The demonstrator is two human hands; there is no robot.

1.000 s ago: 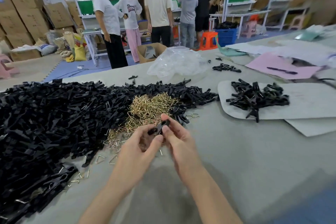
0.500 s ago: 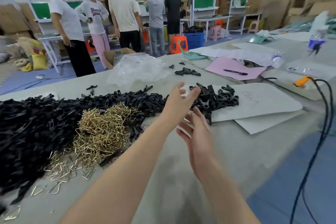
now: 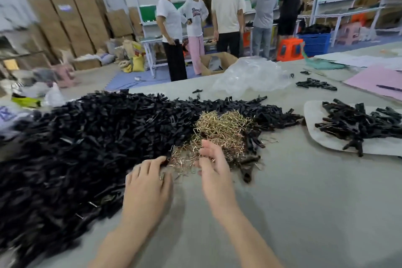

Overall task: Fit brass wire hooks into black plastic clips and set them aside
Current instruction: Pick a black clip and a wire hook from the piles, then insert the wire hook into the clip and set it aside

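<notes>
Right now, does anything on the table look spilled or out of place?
Only slightly: a few loose hooks lie on the table just right of the brass pile, strayed from it. Nothing looks damaged.

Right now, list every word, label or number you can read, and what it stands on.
Nothing reads clearly.
Blue marks on the white plastic bag at far left: blurred.
Print on the white T-shirt's chest: too small.
Red print on the yellow sack: blurred.
</notes>
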